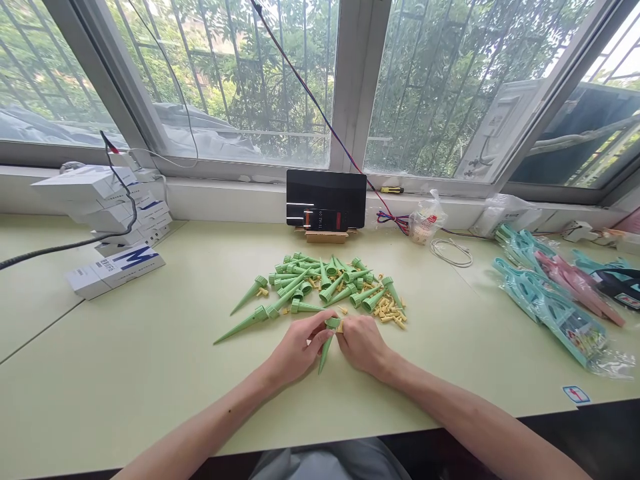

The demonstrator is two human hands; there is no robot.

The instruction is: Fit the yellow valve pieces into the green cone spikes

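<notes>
My left hand (pixel 296 348) pinches a green plastic watering spike (pixel 325 353) by its wide capped end, with the tip slanting down towards me. Against that cap, my right hand (pixel 364 341) is closed on a small yellow plug (pixel 341 327), mostly hidden by the fingers. Just beyond both hands lies a heap of similar green spikes (pixel 330 293), several with open ends showing. Loose yellow plugs (pixel 393 311) are scattered at the heap's right side, and a few lie among the spikes. Left of the heap, a long green spike (pixel 240 326) points towards the front left.
White boxes (pixel 117 270) are stacked at the left, with a black cable across them. A dark screen (pixel 326 193) with a phone (pixel 323 220) before it stands by the window. A coiled cable (pixel 451 253) and bagged teal plastic items (pixel 545 307) lie at the right.
</notes>
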